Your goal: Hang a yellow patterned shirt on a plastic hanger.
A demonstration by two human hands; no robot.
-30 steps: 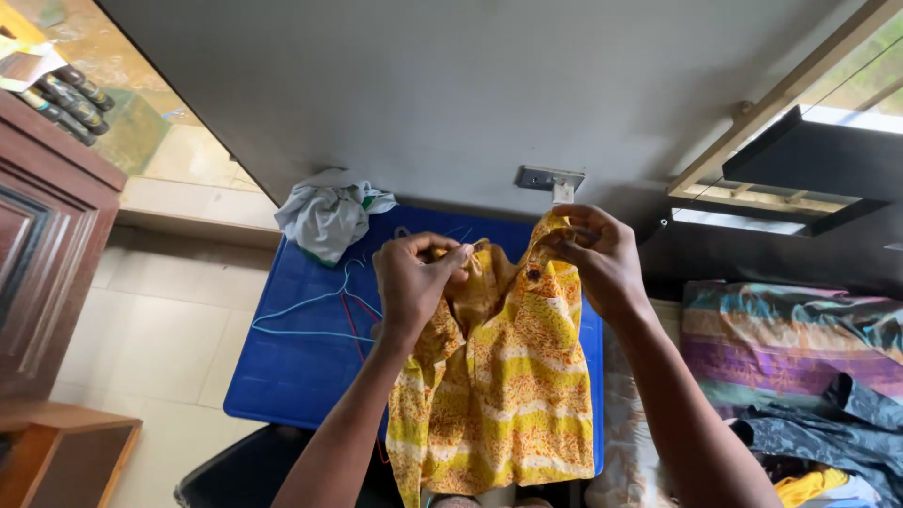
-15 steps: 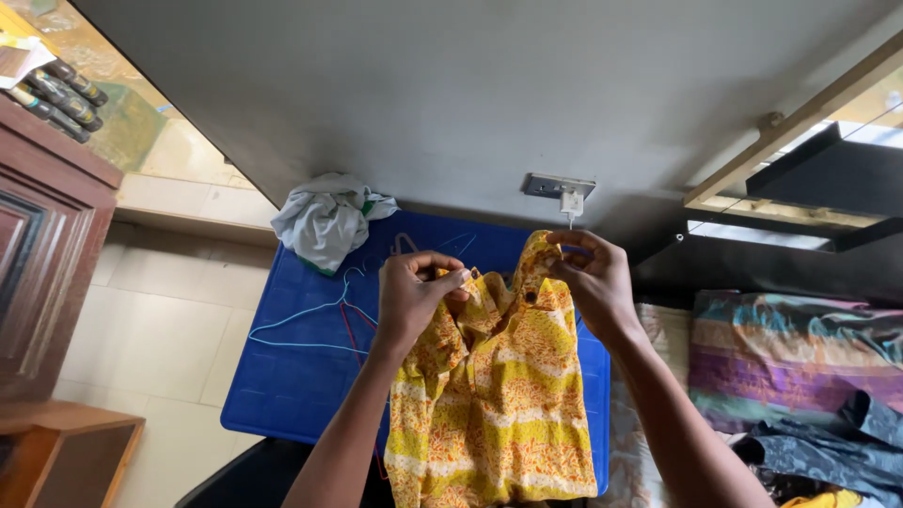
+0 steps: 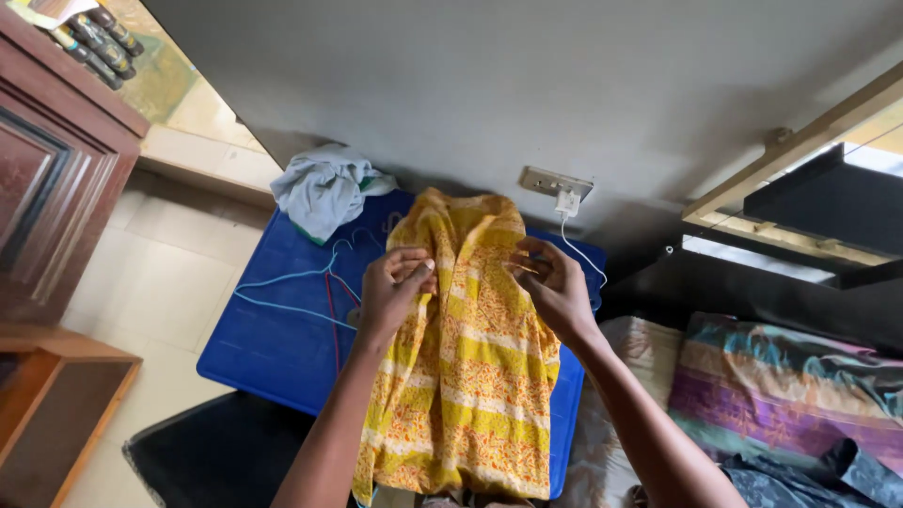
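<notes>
A yellow and orange patterned shirt (image 3: 470, 376) lies spread lengthwise on a blue plastic table (image 3: 273, 348), its collar end toward the wall and its hem hanging over the near edge. My left hand (image 3: 395, 287) pinches the shirt's left edge below the collar. My right hand (image 3: 550, 287) pinches the right edge at about the same height. Both hands rest on the cloth.
A crumpled grey-white garment (image 3: 324, 188) sits at the table's far left corner. Thin wire hangers (image 3: 301, 287), blue and red, lie left of the shirt. A wall socket with a white charger (image 3: 564, 200) is behind. A wooden cabinet (image 3: 47, 188) stands left, bedding (image 3: 790, 376) right.
The shirt was held up by its collar in both hands. It now lies flat on the table, and both hands have come down onto its sides.
</notes>
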